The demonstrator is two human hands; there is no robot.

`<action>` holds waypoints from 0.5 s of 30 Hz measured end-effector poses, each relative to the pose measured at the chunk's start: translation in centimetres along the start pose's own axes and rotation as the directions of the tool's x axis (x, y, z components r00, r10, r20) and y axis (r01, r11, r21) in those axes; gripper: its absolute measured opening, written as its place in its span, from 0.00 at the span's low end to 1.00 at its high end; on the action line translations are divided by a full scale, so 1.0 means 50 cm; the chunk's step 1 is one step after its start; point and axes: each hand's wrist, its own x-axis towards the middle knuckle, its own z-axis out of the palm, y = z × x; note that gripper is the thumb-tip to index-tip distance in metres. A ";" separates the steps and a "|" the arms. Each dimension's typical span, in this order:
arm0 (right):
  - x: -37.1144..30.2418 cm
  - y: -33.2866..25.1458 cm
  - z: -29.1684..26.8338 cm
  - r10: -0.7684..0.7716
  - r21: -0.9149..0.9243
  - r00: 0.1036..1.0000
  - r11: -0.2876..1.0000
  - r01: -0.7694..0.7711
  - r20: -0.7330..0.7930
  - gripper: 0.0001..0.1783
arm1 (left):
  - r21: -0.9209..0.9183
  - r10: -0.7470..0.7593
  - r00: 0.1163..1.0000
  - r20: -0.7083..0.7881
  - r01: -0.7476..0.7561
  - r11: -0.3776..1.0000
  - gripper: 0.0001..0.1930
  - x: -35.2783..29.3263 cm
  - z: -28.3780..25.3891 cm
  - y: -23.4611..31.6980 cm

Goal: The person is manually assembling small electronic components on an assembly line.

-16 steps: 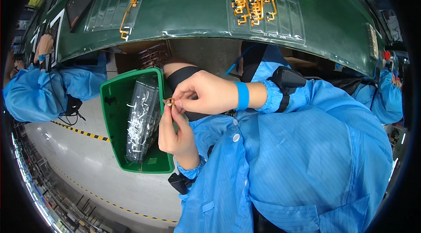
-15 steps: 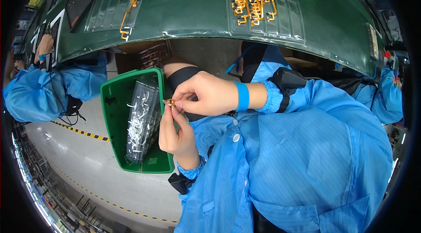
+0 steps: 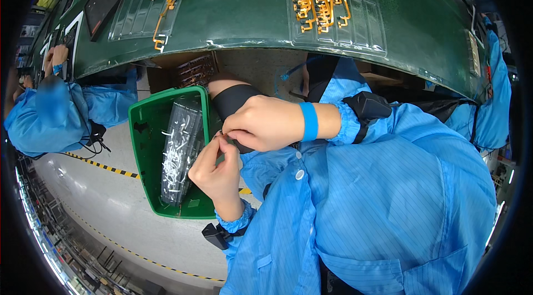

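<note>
My right hand (image 3: 266,123), with a blue band round its wrist, reaches in from the right and closes its thumb and fingers in a pinch. Below it, my left hand (image 3: 217,173) is pinched too, its fingertips meeting those of the right. Between them is a small orange flex cable (image 3: 225,135), mostly covered by the fingers. Both hands are over my lap, beside the right edge of a green bin (image 3: 204,107). Inside the bin lie dark clear plastic trays (image 3: 191,114) strewn with white scraps (image 3: 173,164).
Ahead is a green table (image 3: 244,11). On it lie a clear tray (image 3: 366,23) with many orange flex cables (image 3: 308,0), and a tray at left (image 3: 125,23) holding several. A box (image 3: 166,67) sits under the table. Co-workers sit left (image 3: 44,117) and right (image 3: 491,95).
My left hand has shifted slightly left and its fingers have curled more. The cable has become mostly hidden. The left co-worker's head has leaned into view; the one at right has changed posture.
</note>
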 end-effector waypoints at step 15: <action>0.020 0.051 -0.001 0.437 0.876 0.889 0.472 -0.099 -0.136 0.11 | -0.586 -0.894 0.427 -0.139 0.692 0.422 0.21 -0.175 -0.034 -0.306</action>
